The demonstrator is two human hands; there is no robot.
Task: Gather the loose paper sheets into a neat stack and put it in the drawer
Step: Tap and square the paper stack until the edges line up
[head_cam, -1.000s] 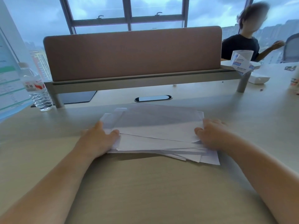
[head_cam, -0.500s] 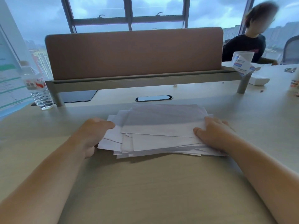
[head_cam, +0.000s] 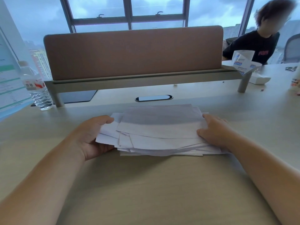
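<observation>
Grip, left hand: left hand (head_cam: 90, 135) curls round the left edge of the paper sheets (head_cam: 160, 132), thumb on top, fingers tucked beneath, lifting that end off the bench (head_cam: 146, 184).
Grip, right hand: right hand (head_cam: 214, 130) rests on the right edge, thumb lying on the top sheet; whether its fingers reach under the pile I cannot tell.
Head view, where the sheets are: mid-bench, just in front of the person, between both hands, short of the cable slot (head_cam: 153, 98) and the divider screen (head_cam: 133, 52).
Head view, key relation: the pile's long axis runs left to right, one hand at each short end; edges are fanned and uneven, worst at the near left corner. Both hands are equally near. No drawer shows.
Head view, likely next: squaring the edges looks like the step in hand.
Change: half a second ago the left hand lay beside the pile; now it has slid under and raised that edge. The right hand has barely moved.
</observation>
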